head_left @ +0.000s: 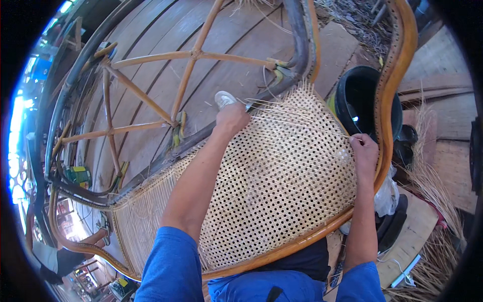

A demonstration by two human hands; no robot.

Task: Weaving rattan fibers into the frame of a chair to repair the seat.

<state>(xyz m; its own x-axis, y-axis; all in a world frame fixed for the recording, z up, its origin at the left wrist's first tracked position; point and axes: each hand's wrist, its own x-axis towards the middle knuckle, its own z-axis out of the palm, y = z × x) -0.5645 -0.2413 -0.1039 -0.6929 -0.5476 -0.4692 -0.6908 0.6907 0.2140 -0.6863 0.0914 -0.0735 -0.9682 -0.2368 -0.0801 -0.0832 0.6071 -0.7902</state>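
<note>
A panel of pale woven cane (282, 186) with an open hole pattern stretches across a curved wooden frame (282, 256) in front of me. My left hand (233, 119) is closed at the panel's far edge around a tool with a pale, rounded end (224, 98); a bit of metal shows on its other side, and the exact kind is hidden by my fingers. Near the right edge, my right hand (364, 150) pinches the end of a thin cane strand (322, 126). Several loose strands run across the weave between both hands. Toward the left, the panel has mostly parallel strands (146, 206).
Beyond the panel, brown poles (193, 54) cross and join dark curved tubing (297, 40). A black bucket (357, 85) stands at right behind the frame's tall curve. Loose cane bundles (437, 201) lie farther right. Another person's leg (95, 236) shows at lower left.
</note>
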